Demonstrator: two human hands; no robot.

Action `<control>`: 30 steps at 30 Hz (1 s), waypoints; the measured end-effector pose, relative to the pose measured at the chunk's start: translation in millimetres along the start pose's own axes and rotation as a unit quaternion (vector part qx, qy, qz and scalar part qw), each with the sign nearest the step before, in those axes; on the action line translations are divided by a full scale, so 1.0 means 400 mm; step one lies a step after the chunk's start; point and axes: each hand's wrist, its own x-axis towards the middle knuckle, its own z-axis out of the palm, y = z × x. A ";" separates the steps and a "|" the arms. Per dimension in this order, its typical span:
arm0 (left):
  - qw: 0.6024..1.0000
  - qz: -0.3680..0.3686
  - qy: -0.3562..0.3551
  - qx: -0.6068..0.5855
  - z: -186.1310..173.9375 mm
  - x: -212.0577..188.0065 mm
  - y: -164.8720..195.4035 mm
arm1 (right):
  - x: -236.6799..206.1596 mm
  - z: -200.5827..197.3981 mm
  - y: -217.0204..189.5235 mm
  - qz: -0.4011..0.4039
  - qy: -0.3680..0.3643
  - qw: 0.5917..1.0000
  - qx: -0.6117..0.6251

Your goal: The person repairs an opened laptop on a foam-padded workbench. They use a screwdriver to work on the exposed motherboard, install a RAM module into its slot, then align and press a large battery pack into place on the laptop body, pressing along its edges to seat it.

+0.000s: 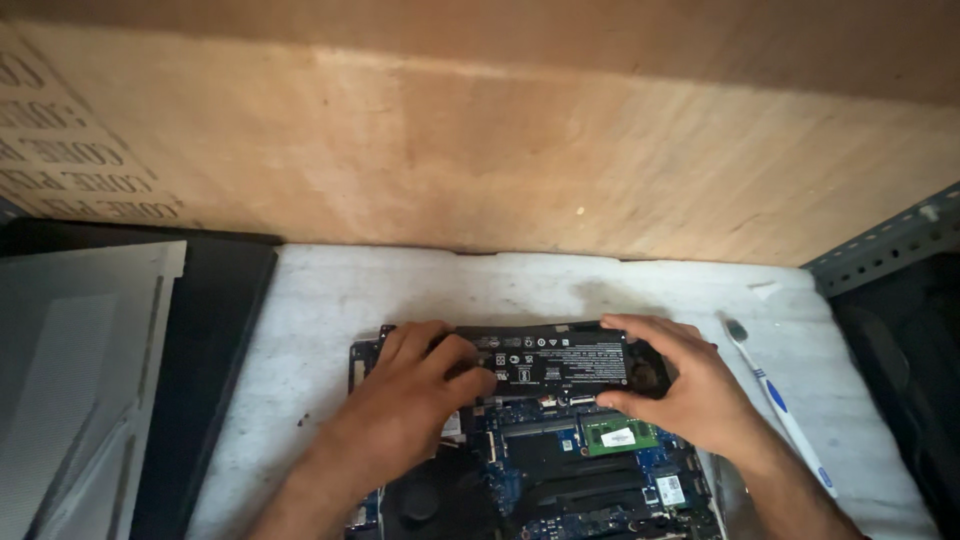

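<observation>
Head view: left hand (420, 385) and right hand (685, 385) pinch opposite ends of black battery (560, 362).

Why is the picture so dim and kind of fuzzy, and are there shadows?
Head view: the light is dim and warm; the wooden wall bends at the edges, a lens distortion; soft shadows lie behind the hands, left and right, on the battery; the toothbrush looks slightly blurred.

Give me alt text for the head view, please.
Both hands grip a long black battery at the far edge of an opened laptop: left hand on its left end, right hand on its right. A white-and-blue toothbrush lies to the right on the white surface.
</observation>
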 end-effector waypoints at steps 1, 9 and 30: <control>1.000 -0.004 -0.002 -0.004 -0.002 -0.001 0.001 | 0.000 0.002 0.002 -0.010 0.001 1.000 0.003; 0.999 0.012 0.040 0.004 0.001 -0.003 0.036 | -0.006 0.013 0.007 -0.004 -0.004 1.000 0.000; 0.994 0.046 0.065 0.070 0.085 0.020 0.138 | -0.007 0.006 -0.018 -0.059 0.006 0.997 0.039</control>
